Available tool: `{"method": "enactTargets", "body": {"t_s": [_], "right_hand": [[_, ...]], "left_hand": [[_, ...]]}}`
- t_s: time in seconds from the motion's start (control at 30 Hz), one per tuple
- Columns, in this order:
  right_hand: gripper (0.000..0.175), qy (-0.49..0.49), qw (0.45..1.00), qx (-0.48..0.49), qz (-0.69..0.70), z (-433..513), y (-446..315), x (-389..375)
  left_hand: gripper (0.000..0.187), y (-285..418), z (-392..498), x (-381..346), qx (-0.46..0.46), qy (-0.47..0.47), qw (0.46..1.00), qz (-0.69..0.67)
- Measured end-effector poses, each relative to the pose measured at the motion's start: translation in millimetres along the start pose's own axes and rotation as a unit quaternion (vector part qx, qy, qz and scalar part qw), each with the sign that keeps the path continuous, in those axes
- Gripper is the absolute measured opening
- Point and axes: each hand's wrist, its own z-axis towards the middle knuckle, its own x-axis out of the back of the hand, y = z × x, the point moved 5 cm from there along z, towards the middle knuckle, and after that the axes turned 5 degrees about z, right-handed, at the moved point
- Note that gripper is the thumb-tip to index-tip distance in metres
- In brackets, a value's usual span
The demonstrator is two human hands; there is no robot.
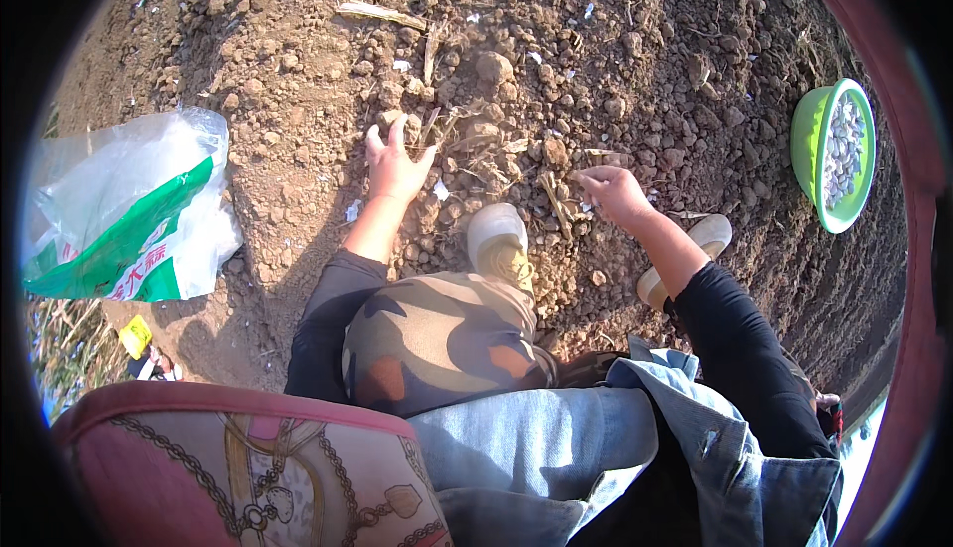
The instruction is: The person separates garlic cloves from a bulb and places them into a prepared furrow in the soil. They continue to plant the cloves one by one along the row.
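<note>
My left hand [398, 163] rests on loose, cloddy soil [298, 93] with its fingers spread apart, touching clods and dry plant stalks [447, 126]. To the right, my right hand [614, 193] is low over the ground with thumb and fingers drawn together. Whether something small is pinched there is hard to see. Between my hands lie dry stalk bits and a whitish scrap [441, 190], which looks like garlic skin. At the far right, a light green plastic basin [804, 141] holds many pale garlic cloves [843, 152].
A clear, green-and-white plastic bag [123, 212] bearing writing lies at left. My shoes [497, 238] stand on the soil below my hands. A longer dry stalk [383, 15] lies farther ahead. At lower left is a yellow object [135, 336] near dry grass.
</note>
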Motion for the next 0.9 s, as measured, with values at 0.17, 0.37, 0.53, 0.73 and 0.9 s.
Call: {"method": "enactTargets", "body": {"t_s": [0.17,0.37,0.53,0.73,0.9], "right_hand": [[0.025,0.002,1.000,0.015,-0.011,-14,6,-8],[0.043,0.115,0.983,0.057,0.131,12,-5,43],[0.051,0.195,0.974,0.109,0.024,47,-60,98],[0.036,0.002,0.909,0.065,0.412,71,-75,100],[0.037,-0.056,0.790,0.114,0.600,52,-73,80]], "left_hand": [[0.061,56,-34,6,-0.131,-0.061,0.989,0.018],[0.070,147,35,30,-0.402,0.081,0.912,-0.001],[0.072,201,136,25,-0.273,0.041,0.960,0.047],[0.052,252,94,9,-0.383,-0.002,0.921,-0.068],[0.046,263,64,-25,-0.117,-0.392,0.718,-0.564]]}}
